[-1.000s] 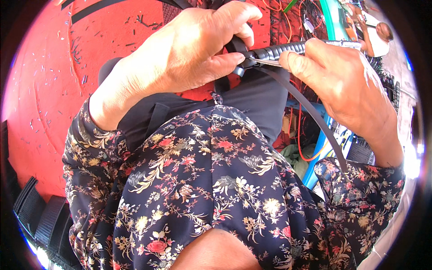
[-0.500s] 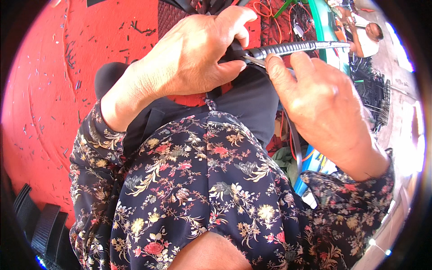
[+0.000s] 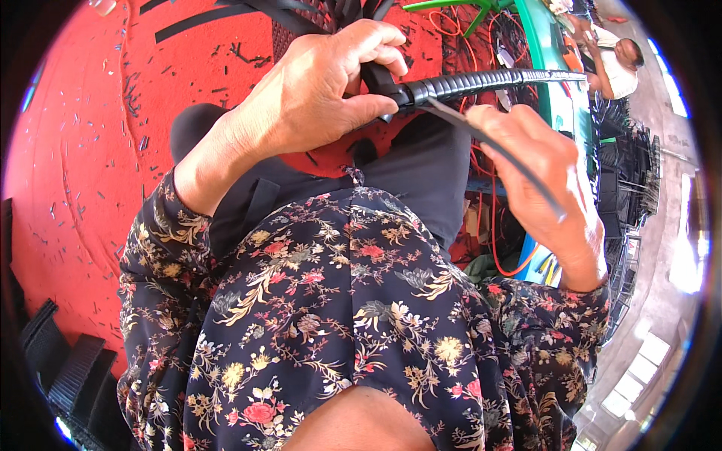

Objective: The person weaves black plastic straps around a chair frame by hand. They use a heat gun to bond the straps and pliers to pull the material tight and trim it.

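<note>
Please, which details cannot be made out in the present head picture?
In the head view:
Black piece: partly covered by the left hand.
Inside of the right hand: turned away, hidden by its back.
Loose strip: lower end blurred.
Black strips: some cut off by the upper edge.
Dark scraps: too small to count.

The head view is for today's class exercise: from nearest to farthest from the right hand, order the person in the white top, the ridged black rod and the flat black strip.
From the right hand:
1. Flat black strip: right at the hand, crossing it in view.
2. Ridged black rod: just above the hand in view.
3. Person in the white top: upper right, in the background.
</note>
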Demonstrator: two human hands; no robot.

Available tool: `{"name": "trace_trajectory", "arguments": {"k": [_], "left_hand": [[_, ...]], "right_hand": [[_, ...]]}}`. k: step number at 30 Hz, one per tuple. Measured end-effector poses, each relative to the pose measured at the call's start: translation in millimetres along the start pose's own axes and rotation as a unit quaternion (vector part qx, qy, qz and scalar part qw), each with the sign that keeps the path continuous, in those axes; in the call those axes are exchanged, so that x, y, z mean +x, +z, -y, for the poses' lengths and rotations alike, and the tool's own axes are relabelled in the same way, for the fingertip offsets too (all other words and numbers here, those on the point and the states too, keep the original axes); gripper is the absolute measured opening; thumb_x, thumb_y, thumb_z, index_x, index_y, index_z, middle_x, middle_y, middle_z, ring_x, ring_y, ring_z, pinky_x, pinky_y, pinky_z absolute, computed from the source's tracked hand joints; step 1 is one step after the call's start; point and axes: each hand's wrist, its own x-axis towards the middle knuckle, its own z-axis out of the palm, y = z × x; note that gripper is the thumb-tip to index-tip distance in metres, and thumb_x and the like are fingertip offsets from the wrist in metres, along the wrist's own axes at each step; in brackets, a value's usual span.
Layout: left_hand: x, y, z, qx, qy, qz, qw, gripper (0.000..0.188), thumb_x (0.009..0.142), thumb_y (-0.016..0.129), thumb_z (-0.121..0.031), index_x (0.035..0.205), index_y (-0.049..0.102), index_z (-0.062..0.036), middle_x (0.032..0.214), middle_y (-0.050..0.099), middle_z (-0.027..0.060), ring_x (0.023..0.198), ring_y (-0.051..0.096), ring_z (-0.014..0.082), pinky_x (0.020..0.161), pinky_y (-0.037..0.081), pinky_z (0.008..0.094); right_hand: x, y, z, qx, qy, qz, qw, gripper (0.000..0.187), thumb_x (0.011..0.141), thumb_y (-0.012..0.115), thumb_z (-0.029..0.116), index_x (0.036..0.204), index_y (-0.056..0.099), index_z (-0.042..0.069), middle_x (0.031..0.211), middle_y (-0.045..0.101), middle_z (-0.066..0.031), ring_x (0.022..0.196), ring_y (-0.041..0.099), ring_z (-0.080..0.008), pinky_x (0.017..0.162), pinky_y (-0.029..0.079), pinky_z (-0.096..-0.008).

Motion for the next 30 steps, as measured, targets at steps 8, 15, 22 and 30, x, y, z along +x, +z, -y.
{"name": "trace_trajectory", "arguments": {"k": [8,15,22,30], "left_hand": [[-7,-1,6,-0.013,-0.003,-0.002,1.0,0.055,0.08,0.072,0.001,0.129,0.047,-0.0022,0.113,0.067,0.0056,0.066,0.048,0.0016,0.064,0.046,0.0192],[-8,0,8,-0.036,0.008,-0.012,0.999,0.057,0.08,0.073,0.0,0.13,0.047,-0.002,0.114,0.066,0.0061,0.069,0.052,0.0018,0.066,0.047,0.0198],[-9,-1,2,-0.024,0.0,-0.011,1.0,0.057,0.08,0.072,0.001,0.131,0.047,-0.0028,0.115,0.065,0.0077,0.075,0.055,0.0047,0.07,0.049,0.0219],[-5,1,2,-0.007,0.034,-0.021,0.999,0.057,0.079,0.071,0.004,0.13,0.047,-0.0025,0.114,0.066,0.0049,0.067,0.049,0.0013,0.064,0.046,0.0194]], "right_hand": [[2,68,-2,0.479,-0.01,-0.222,0.849,0.023,0.081,0.071,-0.003,0.103,0.066,-0.002,0.098,0.06,-0.0097,0.078,0.058,-0.0109,0.065,0.047,-0.023],[24,67,16,0.617,-0.027,-0.239,0.75,0.013,0.088,0.067,0.004,0.099,0.066,-0.003,0.093,0.065,-0.0099,0.069,0.059,-0.0106,0.062,0.047,-0.022],[24,69,17,0.327,0.005,-0.321,0.889,0.026,0.083,0.07,0.001,0.108,0.061,-0.003,0.079,0.064,-0.0086,0.065,0.058,-0.0123,0.059,0.047,-0.0246],[21,54,20,0.161,-0.061,-0.275,0.946,0.024,0.07,0.074,-0.007,0.092,0.068,0.002,0.076,0.062,-0.0091,0.062,0.062,-0.0228,0.055,0.049,-0.0291]]}}
